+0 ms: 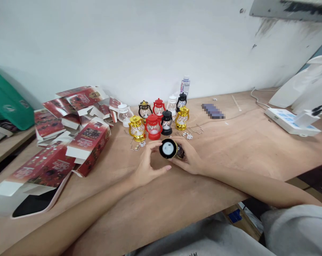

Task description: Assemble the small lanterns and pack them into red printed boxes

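Note:
A small lantern [180,152] lies tilted in my right hand [191,156], whose fingers and thumb wrap round its body. Its round black base with a pale disc turns up towards me. My left hand [147,165] curves beside that base, fingertips at the rim and thumb stretched apart below it. Just beyond both hands stand several upright lanterns, among them a red lantern [153,127], a gold lantern [137,128], a black lantern [166,123] and a white lantern [125,115]. Small metal pieces [187,135] and bent wire handles [199,128] lie near them.
Red printed cardboard boxes [90,142] are heaped on the left, partly over a dark pink-edged tray [41,204]. At the back stand a plastic bottle [185,86] and a pixelated dark object [213,111]. A white power strip [291,122] with cables lies right.

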